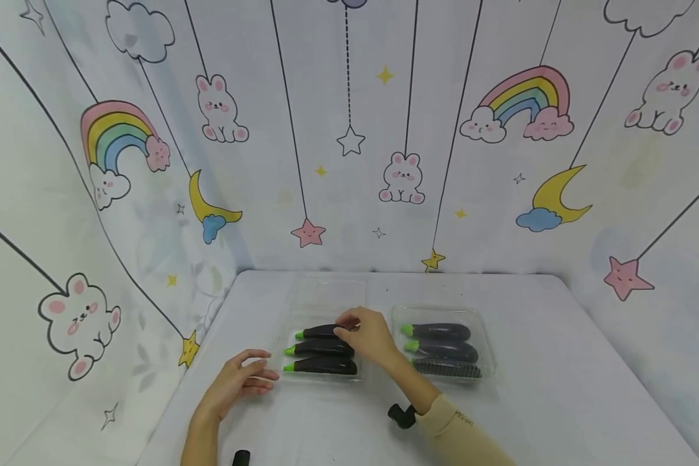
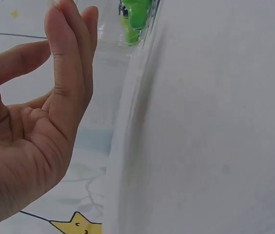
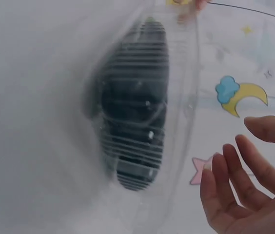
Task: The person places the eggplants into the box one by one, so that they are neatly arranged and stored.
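Three dark eggplants (image 1: 321, 348) with bright green stems lie side by side in a clear plastic tray (image 1: 361, 377), its clear lid (image 1: 329, 294) folded back behind it. My right hand (image 1: 364, 333) overlaps the right end of the rearmost eggplant in the head view. In the right wrist view, its thumb and fingers (image 3: 247, 180) stand apart with nothing between them, beside the tray's ribbed wall. My left hand (image 1: 239, 382) hovers by the tray's left side with loosely bent fingers. The left wrist view shows that hand's fingers (image 2: 69, 63) near the green stems (image 2: 137, 14).
A second clear container (image 1: 489, 362) with three eggplants (image 1: 443, 349) sits to the right on the white table (image 1: 559, 401). A black device (image 1: 402, 416) is at my right wrist, another black piece (image 1: 241, 458) below my left hand. A patterned cloth (image 1: 285, 162) hangs behind.
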The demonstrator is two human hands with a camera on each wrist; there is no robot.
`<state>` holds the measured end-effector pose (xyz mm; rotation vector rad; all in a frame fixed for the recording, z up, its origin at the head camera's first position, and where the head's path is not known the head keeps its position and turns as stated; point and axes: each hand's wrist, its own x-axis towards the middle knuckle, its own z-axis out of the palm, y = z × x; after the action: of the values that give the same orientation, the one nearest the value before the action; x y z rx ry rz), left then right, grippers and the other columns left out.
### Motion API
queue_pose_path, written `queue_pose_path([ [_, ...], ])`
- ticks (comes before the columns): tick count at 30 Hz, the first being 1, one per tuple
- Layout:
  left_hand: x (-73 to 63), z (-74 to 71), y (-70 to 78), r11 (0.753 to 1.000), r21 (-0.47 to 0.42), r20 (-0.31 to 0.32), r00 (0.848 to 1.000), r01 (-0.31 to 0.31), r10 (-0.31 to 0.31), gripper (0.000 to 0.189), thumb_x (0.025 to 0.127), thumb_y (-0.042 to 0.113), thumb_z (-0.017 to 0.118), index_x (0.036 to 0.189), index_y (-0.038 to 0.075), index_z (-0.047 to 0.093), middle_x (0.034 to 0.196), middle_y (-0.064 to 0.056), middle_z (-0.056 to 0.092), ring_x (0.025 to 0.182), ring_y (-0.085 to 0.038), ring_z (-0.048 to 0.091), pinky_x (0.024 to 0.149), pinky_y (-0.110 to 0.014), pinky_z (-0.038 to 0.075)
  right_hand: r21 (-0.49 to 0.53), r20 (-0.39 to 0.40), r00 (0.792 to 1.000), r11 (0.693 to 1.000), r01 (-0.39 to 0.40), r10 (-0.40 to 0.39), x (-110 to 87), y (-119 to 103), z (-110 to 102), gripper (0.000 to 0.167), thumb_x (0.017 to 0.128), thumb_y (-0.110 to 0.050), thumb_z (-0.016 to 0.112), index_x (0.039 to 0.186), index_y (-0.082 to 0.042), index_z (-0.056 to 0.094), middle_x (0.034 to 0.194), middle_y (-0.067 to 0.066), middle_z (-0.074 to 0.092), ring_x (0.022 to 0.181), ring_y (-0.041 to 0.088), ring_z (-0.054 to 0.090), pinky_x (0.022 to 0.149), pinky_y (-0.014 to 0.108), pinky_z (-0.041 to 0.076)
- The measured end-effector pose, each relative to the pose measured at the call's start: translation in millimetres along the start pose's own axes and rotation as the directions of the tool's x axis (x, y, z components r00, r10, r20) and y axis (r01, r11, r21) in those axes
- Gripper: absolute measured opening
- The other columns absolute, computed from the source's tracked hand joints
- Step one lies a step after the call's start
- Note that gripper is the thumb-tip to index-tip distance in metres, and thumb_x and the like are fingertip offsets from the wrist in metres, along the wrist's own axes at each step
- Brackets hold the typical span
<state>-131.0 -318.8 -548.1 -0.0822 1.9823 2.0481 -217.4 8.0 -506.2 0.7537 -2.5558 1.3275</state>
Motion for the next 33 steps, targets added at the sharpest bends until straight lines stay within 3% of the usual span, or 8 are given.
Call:
queue_pose_path([
  [5,-2.5,-2.2,8.6,0.996,0.087,-0.054,0.998,0.025,-0.021,0.059,0.109,0.034,0.057,0.145,-0.010,0.043,0.109,-0.025,0.075,0.089,-0.029,0.077,0.080,-0.037,0.065,0.026,-0.058,0.997,0.999,-0.044,0.045,8.9,-2,-15,0.011,0.094,-0.020,0.080,0.104,-0.016,0.079,0.097,-0.007,0.075,0.089,0.010,0.070,0.080,0.027,0.061],
  [10,-0.4,-4.1,15.2,0.988,0.151,-0.121,0.993,0.021,-0.003,0.052,0.110,0.028,0.057,0.142,-0.011,0.046,0.106,-0.025,0.075,0.092,-0.033,0.077,0.082,-0.041,0.065,-0.007,-0.108,0.993,0.999,-0.038,0.037,16.9,-1,-23,0.012,0.092,-0.017,0.081,0.104,-0.013,0.079,0.096,-0.004,0.075,0.088,0.012,0.071,0.079,0.030,0.062],
  [15,6.1,-3.8,27.9,0.972,0.233,-0.178,0.983,0.013,0.030,0.044,0.109,0.023,0.058,0.139,-0.009,0.051,0.107,-0.025,0.074,0.096,-0.036,0.075,0.082,-0.040,0.065,-0.025,-0.095,0.994,0.998,-0.061,0.058,26.0,-1,-32,0.015,0.092,-0.017,0.081,0.106,-0.012,0.078,0.098,0.000,0.077,0.090,0.016,0.072,0.081,0.037,0.062],
  [18,12.1,-4.4,37.7,0.949,0.316,-0.202,0.977,0.001,0.067,0.042,0.108,0.022,0.058,0.137,-0.008,0.054,0.109,-0.025,0.073,0.099,-0.037,0.074,0.082,-0.040,0.065,-0.024,-0.075,0.994,0.996,-0.081,0.079,33.7,-2,-39,0.017,0.092,-0.018,0.080,0.108,-0.012,0.078,0.100,0.002,0.077,0.091,0.020,0.073,0.081,0.041,0.062],
  [21,18.1,-4.8,48.5,0.927,0.374,-0.204,0.974,-0.010,0.093,0.041,0.108,0.023,0.059,0.136,-0.006,0.056,0.111,-0.024,0.072,0.101,-0.038,0.072,0.083,-0.042,0.064,-0.029,-0.060,0.993,0.994,-0.102,0.100,41.6,0,-44,0.019,0.092,-0.018,0.080,0.110,-0.010,0.077,0.100,0.004,0.077,0.092,0.023,0.074,0.080,0.044,0.062],
  [26,27.8,-4.5,64.4,0.906,0.422,-0.155,0.981,-0.045,0.121,0.039,0.108,0.023,0.059,0.136,-0.004,0.058,0.113,-0.025,0.071,0.103,-0.040,0.071,0.086,-0.047,0.064,-0.104,-0.033,0.986,0.981,-0.164,0.162,52.1,9,-48,0.021,0.092,-0.020,0.080,0.109,-0.009,0.078,0.096,0.003,0.077,0.090,0.023,0.073,0.075,0.040,0.061],
  [33,48.6,-4.0,75.3,0.891,0.454,-0.158,0.982,-0.023,0.106,0.041,0.107,0.022,0.057,0.140,-0.003,0.055,0.126,-0.030,0.066,0.109,-0.044,0.069,0.085,-0.043,0.064,-0.167,0.011,0.956,0.943,-0.287,0.293,64.8,15,-55,0.030,0.090,-0.024,0.080,0.114,-0.006,0.076,0.101,0.008,0.076,0.088,0.025,0.071,0.073,0.041,0.060],
])
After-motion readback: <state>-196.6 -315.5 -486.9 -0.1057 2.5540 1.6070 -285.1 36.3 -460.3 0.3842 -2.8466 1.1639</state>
